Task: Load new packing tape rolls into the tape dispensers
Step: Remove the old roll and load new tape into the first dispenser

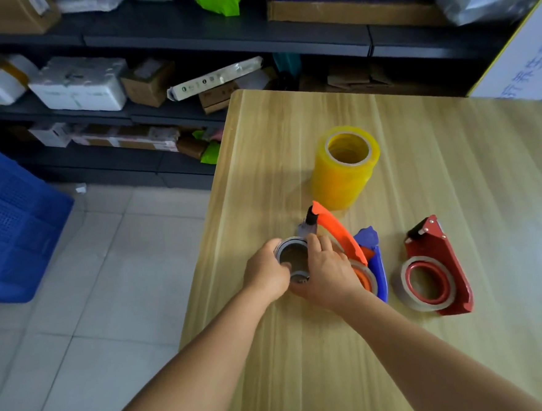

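Left hand and right hand both curled around a tape roll at the wooden table's left edge, against an orange dispenser. At one o'clock, well apart, stacked yellow rolls; at three o'clock a blue dispenser, then a loaded red dispenser.

Stockroom, dark shelves of parcels, blue crate

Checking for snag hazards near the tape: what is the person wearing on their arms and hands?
Nothing visible. Both forearms are bare up to the frame's lower edge, with no sleeves in view. The left hand and right hand show no gloves, rings, watch or wristbands.
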Demonstrator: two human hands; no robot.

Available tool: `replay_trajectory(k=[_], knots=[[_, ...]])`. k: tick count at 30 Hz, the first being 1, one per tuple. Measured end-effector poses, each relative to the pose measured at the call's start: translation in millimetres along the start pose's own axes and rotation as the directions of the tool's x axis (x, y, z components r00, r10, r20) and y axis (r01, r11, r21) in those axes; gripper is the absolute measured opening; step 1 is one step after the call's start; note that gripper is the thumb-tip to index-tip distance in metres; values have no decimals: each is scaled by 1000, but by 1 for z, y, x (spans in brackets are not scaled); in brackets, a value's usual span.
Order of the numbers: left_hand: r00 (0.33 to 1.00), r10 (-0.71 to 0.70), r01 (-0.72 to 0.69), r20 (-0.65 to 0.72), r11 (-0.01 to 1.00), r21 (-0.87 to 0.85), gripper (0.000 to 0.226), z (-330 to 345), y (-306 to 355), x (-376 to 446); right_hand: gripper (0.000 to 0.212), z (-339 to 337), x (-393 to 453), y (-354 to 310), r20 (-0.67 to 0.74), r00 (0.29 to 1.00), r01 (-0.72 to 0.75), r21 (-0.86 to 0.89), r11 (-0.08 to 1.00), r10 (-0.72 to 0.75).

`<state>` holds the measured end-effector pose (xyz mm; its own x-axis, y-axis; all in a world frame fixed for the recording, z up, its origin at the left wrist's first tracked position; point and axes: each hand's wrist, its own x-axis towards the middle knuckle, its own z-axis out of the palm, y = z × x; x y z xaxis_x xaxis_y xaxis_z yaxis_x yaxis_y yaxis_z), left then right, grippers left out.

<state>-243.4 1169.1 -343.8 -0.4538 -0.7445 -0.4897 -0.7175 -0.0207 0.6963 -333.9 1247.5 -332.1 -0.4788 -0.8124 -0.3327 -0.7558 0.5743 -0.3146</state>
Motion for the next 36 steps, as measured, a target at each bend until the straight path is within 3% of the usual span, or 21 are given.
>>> replay_trajectory(k=[11, 13, 15, 18, 20, 23, 27, 32, 36], knots=[[997, -81, 81, 2, 997, 7, 49, 24, 4, -12, 96, -5, -21, 28, 150, 988, -23, 12, 1000, 21], [993, -122, 122, 4, 992, -33, 44, 25, 4, -11, 83, -10, -22, 31, 176, 984, -58, 127, 990, 35], [989, -147, 148, 16, 984, -101, 40, 25, 3, -10, 53, -15, -18, 34, 165, 980, -146, 245, 958, 108], [982, -156, 176, 103, 956, -234, 38, 26, 2, -15, 33, -17, -9, 34, 190, 969, -197, 220, 955, 156], [975, -171, 206, 144, 936, -286, 50, 27, -1, -17, 42, -17, -6, 32, 205, 967, -197, 237, 951, 150], [974, -205, 226, 96, 900, -373, 62, 27, -4, -13, 53, -19, -5, 30, 203, 969, -196, 290, 937, 140], [968, -252, 231, 11, 869, -437, 45, 22, -6, -8, 54, -23, -4, 24, 231, 961, -225, 321, 920, 154], [977, -141, 192, 159, 905, -380, 54, 15, -16, -14, 51, -21, 6, 10, 268, 949, -250, 309, 918, 169], [987, -133, 157, 89, 915, -372, 47, 12, -18, -13, 49, -15, 9, 3, 274, 940, -306, 407, 861, 205]])
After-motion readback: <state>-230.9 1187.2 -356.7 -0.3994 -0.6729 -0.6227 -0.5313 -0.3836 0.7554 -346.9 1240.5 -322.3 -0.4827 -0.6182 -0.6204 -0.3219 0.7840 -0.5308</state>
